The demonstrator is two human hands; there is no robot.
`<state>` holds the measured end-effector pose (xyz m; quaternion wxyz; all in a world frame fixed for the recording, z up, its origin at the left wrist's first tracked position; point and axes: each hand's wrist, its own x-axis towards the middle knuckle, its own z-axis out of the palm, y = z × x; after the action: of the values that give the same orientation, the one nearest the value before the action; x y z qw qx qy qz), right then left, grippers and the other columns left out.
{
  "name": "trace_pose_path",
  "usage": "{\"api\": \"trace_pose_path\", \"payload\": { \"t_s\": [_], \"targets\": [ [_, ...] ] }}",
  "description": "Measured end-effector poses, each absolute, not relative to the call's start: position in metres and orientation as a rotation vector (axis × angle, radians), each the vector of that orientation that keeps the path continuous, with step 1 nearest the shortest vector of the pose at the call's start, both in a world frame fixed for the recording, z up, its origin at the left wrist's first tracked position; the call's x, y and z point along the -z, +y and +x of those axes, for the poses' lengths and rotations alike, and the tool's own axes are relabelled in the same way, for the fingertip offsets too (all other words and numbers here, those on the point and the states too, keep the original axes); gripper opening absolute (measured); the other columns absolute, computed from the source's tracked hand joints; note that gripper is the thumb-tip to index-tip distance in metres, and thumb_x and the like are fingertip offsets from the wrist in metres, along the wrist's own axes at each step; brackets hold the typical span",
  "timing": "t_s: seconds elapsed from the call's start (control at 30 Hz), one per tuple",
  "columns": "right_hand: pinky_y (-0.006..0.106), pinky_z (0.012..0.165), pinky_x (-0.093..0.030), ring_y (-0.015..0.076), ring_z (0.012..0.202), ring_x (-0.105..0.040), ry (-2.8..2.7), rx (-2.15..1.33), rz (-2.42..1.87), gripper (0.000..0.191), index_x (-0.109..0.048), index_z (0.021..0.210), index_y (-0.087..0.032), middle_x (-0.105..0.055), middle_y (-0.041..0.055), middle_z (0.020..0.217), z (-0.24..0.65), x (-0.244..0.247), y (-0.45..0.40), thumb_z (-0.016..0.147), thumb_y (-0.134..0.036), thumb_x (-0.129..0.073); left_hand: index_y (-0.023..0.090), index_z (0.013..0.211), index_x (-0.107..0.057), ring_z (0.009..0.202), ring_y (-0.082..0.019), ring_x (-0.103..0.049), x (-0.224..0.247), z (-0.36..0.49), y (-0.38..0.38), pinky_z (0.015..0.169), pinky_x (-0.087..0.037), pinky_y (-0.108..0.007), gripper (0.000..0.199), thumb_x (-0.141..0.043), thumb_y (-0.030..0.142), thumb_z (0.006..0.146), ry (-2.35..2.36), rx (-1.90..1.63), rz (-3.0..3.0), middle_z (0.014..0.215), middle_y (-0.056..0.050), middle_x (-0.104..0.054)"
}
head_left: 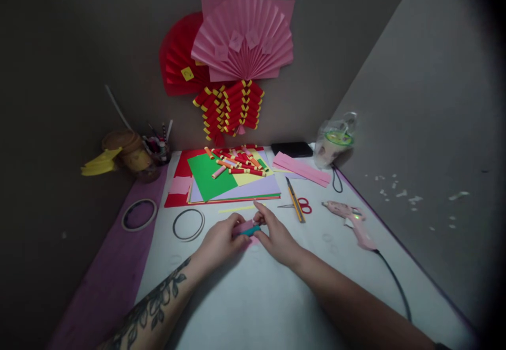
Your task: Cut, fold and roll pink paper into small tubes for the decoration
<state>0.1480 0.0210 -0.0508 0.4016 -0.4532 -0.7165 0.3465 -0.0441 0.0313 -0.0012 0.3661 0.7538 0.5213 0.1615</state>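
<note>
Between my hands, just above the white table surface [237, 297], is a piece of pink paper [242, 227] lying against a short teal-blue rod [251, 231]. My left hand [223, 238] pinches the left end of the pink paper between thumb and fingers. My right hand [279, 240] has its thumb on the right end of the rod, with its index finger raised and the other fingers curled. Whether the paper wraps fully round the rod is hidden by my fingers. A thin yellow strip [233, 210] lies just beyond my hands.
Beyond my hands, paper rolls [241, 161] lie on coloured sheets [213, 178]. A utility knife [295, 201] crosses red-handled scissors [305, 205]. At right sit pink strips [302, 169] and a corded glue gun [351, 218]; at left, tape rolls [188, 225]. Paper fans [245, 39] hang behind.
</note>
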Motion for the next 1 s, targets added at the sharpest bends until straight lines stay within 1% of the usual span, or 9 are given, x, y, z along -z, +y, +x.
{"api": "trace_pose_path", "payload": {
  "t_s": [0.17,0.33,0.47,0.6,0.73,0.8,0.87,0.93,1.0],
  "targets": [
    [0.037,0.085,-0.049,0.0170,0.092,-0.059,-1.513,-1.084,-1.130,0.066,-0.030,0.136,-0.026,-0.056,0.0065,0.108,0.147,0.052,0.028,0.077,-0.016,-0.059,0.019,0.108,-0.054,0.067,-0.014,-0.053,0.011,-0.042,0.034,0.062,-0.039,-0.024,0.034,-0.059,0.025,0.075,1.309,-0.635,1.755,0.081,0.001,-0.062],
    [0.031,0.071,-0.051,0.0153,0.078,-0.062,-1.236,-1.338,-1.019,0.056,-0.036,0.125,-0.026,-0.061,0.0027,0.092,0.142,0.053,0.034,0.076,-0.024,-0.063,0.016,0.107,-0.050,0.064,-0.012,-0.056,0.011,-0.039,0.037,0.060,-0.043,-0.023,0.041,-0.066,0.031,0.072,1.181,-0.796,1.382,0.079,0.000,-0.062],
    [0.030,0.071,-0.051,0.0159,0.077,-0.062,-1.192,-1.325,-1.009,0.052,-0.040,0.120,-0.025,-0.061,0.0018,0.088,0.138,0.049,0.032,0.075,-0.028,-0.066,0.016,0.107,-0.047,0.065,-0.013,-0.061,0.013,-0.041,0.040,0.062,-0.046,-0.024,0.050,-0.073,0.031,0.067,1.110,-0.924,1.159,0.084,-0.002,-0.065],
    [0.032,0.078,-0.049,0.0176,0.092,-0.062,-1.325,-1.110,-1.029,0.043,-0.042,0.118,-0.025,-0.063,0.0045,0.099,0.135,0.025,0.046,0.080,-0.027,-0.061,0.015,0.105,-0.049,0.065,-0.013,-0.063,0.019,-0.044,0.043,0.061,-0.048,-0.025,0.050,-0.075,0.030,0.066,1.129,-1.066,1.057,0.085,-0.003,-0.067],
    [0.033,0.082,-0.046,0.0175,0.092,-0.062,-1.724,-0.844,-1.063,0.035,-0.050,0.117,-0.023,-0.066,0.0028,0.095,0.113,-0.007,0.097,0.083,-0.015,-0.053,0.015,0.104,-0.050,0.065,-0.014,-0.064,0.026,-0.045,0.046,0.060,-0.049,-0.025,0.047,-0.074,0.028,0.065,1.109,-1.117,1.000,0.086,-0.005,-0.068],
    [0.033,0.087,-0.044,0.0180,0.098,-0.060,-2.018,-0.718,-1.058,0.044,-0.053,0.120,-0.022,-0.066,0.0044,0.105,0.094,-0.014,0.132,0.079,-0.005,-0.050,0.015,0.103,-0.051,0.066,-0.015,-0.064,0.030,-0.044,0.046,0.062,-0.049,-0.026,0.045,-0.074,0.025,0.065,1.091,-1.121,0.995,0.084,-0.004,-0.068],
    [0.036,0.094,-0.040,0.0217,0.111,-0.053,-2.265,-0.564,-1.137,0.054,-0.051,0.126,-0.021,-0.068,0.0056,0.106,0.075,-0.013,0.165,0.077,0.000,-0.048,0.015,0.103,-0.052,0.069,-0.015,-0.065,0.033,-0.044,0.046,0.065,-0.049,-0.027,0.043,-0.072,0.023,0.065,1.087,-1.120,1.013,0.084,-0.004,-0.068],
    [0.038,0.096,-0.037,0.0252,0.119,-0.047,-2.461,-0.458,-1.201,0.056,-0.047,0.132,-0.021,-0.071,0.0063,0.101,0.060,-0.008,0.191,0.080,-0.001,-0.047,0.015,0.103,-0.052,0.069,-0.015,-0.064,0.036,-0.045,0.046,0.064,-0.048,-0.026,0.042,-0.071,0.022,0.067,1.104,-1.104,1.047,0.084,-0.003,-0.067],
    [0.038,0.095,-0.036,0.0267,0.117,-0.048,-2.547,-0.431,-1.201,0.050,-0.049,0.132,-0.020,-0.072,0.0072,0.096,0.051,-0.002,0.208,0.084,-0.007,-0.048,0.015,0.103,-0.052,0.067,-0.013,-0.062,0.039,-0.046,0.047,0.062,-0.046,-0.025,0.040,-0.069,0.020,0.068,1.113,-1.092,1.076,0.084,-0.003,-0.066]
  ]
}}
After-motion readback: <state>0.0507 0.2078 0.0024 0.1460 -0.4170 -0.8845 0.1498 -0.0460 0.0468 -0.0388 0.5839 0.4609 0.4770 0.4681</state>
